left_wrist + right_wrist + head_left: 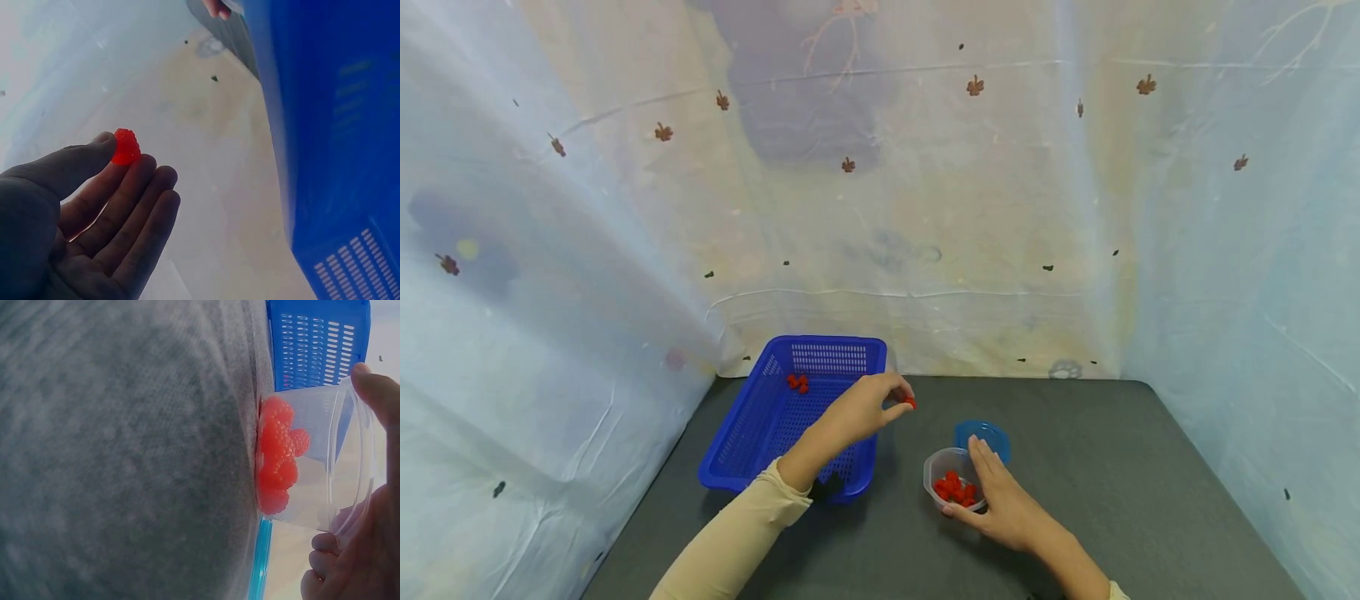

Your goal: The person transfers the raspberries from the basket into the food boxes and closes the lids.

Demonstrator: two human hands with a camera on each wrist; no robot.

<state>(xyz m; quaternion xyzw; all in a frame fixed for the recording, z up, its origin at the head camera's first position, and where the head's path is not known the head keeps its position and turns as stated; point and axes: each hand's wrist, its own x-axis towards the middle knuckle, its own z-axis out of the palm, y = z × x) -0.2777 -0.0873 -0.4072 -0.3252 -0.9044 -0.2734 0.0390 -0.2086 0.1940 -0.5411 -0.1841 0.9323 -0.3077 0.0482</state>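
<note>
My left hand point(868, 404) is over the right edge of the blue basket point(778, 343), pinching a red raspberry point(127, 147) between thumb and forefinger. The other fingers of that hand stretch out beside it. In the head view, most of this raspberry is hidden by the fingers. My right hand point(1006, 504) holds the rim of a clear plastic container point(312, 412), thumb on one side and fingers on the other. Several red raspberries point(278, 456) lie on its bottom. A few more raspberries point(797, 383) sit inside the basket towards its back left.
Behind the container, a blue lid point(992, 437) lies on the dark grey table point(1075, 442). A patterned pale cloth point(925, 208) hangs around the table at the back and sides. The basket's walls rise at the table's left.
</note>
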